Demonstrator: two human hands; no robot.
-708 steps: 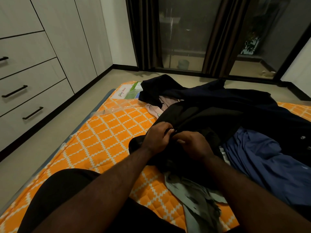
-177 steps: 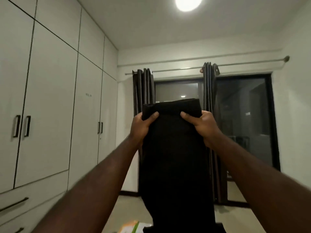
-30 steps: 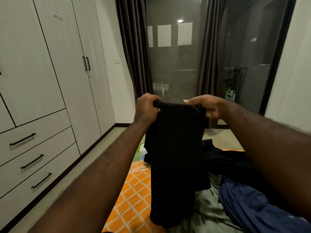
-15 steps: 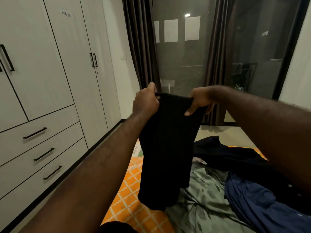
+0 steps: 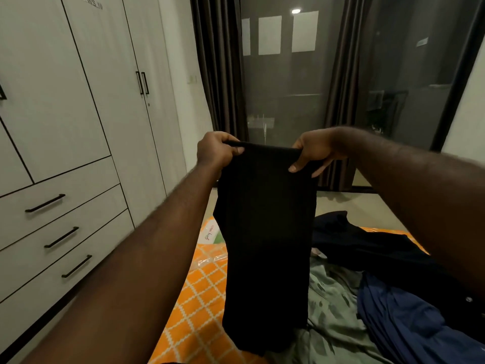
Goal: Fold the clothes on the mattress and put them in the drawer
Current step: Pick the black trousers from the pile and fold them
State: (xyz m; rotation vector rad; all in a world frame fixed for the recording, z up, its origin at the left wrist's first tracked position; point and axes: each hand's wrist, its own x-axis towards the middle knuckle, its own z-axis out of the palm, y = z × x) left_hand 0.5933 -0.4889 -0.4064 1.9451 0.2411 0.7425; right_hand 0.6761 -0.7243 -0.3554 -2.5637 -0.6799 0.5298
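Lower-hanging black garment, maybe ribbed, left hand, right hand pinching

1. Bare orange quilting lies open along the left edge of the mattress.
2. Above the mattress a black garment, gripped by the left hand and right hand, screens the middle.
3. A clothes heap covers the mattress's right side.
4. Left of the mattress, three drawers stand closed.
5. Bare floor lies beyond the mattress.
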